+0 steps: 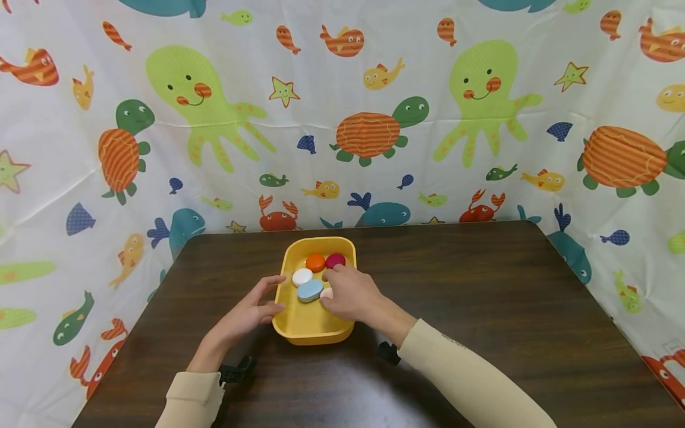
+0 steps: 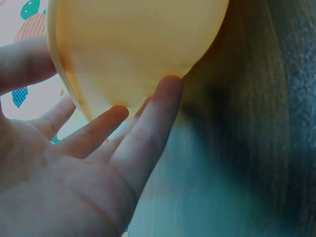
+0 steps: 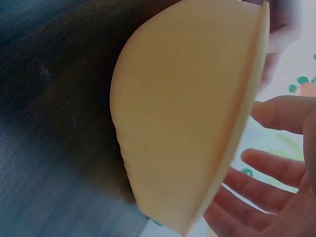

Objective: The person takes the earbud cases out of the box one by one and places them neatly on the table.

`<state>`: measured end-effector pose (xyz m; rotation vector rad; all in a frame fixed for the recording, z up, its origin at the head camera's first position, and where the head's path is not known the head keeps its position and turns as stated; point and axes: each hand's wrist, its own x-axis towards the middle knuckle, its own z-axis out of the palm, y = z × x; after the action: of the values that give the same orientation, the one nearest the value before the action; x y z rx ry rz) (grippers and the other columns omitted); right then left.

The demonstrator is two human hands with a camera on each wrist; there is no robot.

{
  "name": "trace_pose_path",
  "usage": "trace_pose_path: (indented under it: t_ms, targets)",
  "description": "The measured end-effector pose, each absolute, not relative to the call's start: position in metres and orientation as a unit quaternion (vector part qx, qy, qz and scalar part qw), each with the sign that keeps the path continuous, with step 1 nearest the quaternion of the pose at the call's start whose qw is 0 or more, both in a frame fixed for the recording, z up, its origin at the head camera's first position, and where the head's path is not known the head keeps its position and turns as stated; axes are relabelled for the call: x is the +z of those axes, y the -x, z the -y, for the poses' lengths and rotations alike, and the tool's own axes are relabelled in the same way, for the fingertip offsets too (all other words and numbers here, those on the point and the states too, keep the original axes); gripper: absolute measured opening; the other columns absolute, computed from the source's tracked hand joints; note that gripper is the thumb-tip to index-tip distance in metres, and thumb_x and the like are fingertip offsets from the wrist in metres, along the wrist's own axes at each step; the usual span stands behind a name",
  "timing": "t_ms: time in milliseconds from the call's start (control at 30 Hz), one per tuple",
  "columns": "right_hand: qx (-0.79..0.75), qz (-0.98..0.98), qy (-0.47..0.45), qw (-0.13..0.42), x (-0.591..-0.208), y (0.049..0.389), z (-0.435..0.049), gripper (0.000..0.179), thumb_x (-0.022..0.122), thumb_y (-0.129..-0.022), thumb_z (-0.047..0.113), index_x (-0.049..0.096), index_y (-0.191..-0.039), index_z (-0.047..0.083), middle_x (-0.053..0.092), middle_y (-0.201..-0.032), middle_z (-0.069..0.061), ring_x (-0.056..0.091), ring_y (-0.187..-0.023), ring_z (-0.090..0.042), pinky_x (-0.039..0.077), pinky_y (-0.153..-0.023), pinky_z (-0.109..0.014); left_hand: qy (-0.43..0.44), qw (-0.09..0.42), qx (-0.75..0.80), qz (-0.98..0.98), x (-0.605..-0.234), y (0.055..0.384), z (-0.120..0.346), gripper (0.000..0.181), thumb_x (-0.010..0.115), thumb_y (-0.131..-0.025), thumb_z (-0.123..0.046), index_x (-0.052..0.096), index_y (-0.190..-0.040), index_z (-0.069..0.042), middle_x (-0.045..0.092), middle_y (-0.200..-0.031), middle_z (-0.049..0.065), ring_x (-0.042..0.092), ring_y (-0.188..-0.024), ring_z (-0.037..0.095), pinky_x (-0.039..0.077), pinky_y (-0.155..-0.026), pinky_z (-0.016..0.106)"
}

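A yellow plastic tub (image 1: 313, 333) with a rounded rim stands on the table. In it lie smooth rounded pieces: an orange one (image 1: 315, 263), a magenta one (image 1: 335, 260), a white one (image 1: 302, 277), a light blue oval one (image 1: 310, 290) and a second white one (image 1: 326, 293), partly covered by my right hand. My left hand (image 1: 250, 306) is at the tub's left side, fingers spread and touching its wall in the left wrist view. Over the right rim reaches my right hand (image 1: 350, 291), its thumb and fingers apart in the right wrist view; the rim hides some fingertips.
The dark wooden table (image 1: 481, 297) extends on both sides of the tub. Behind it hangs a white cloth (image 1: 316, 65) printed with sea animals. Dark wrist straps (image 1: 235, 373) show at both sleeves.
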<state>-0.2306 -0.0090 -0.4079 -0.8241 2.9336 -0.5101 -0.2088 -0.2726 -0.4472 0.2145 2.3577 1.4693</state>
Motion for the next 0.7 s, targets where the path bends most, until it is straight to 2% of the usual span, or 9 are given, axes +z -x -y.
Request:
trace_pose_path:
  t_ms: [200,433,700]
  targets:
    - [-0.120,-0.954,0.275,0.025,-0.415,0.235,0.021,0.041,0.073,-0.089,0.037,0.069,-0.122,0.012,0.065,-0.106,-0.001,0.055,-0.090,-0.018,0.057,-0.079,-0.035,-0.076,0.179,0.521,-0.831,-0.446,0.208,0.272,0.068,0.059,-0.102,-0.024,0.022,-0.158,-0.018,0.016,-0.164,0.024,0.049,-0.134,0.044,0.046,-0.105,0.056]
    - [-0.075,-0.959,0.272,0.036,-0.420,0.237,0.030,0.039,0.073,-0.088,0.038,0.070,-0.117,0.012,0.066,-0.108,-0.004,0.056,-0.090,-0.021,0.057,-0.077,-0.036,-0.077,0.179,0.522,-0.831,-0.445,0.208,0.272,0.067,0.059,-0.102,-0.023,0.022,-0.158,-0.017,0.015,-0.164,0.023,0.049,-0.133,0.044,0.046,-0.106,0.056]
    - [-0.055,-0.960,0.273,0.038,-0.429,0.235,0.035,0.027,0.071,-0.089,0.034,0.073,-0.100,0.009,0.059,-0.094,-0.005,0.050,-0.083,-0.021,0.052,-0.061,-0.034,-0.074,0.178,0.526,-0.828,-0.443,0.207,0.271,0.065,0.059,-0.103,-0.021,0.024,-0.157,-0.016,0.016,-0.164,0.024,0.050,-0.133,0.043,0.046,-0.105,0.056]
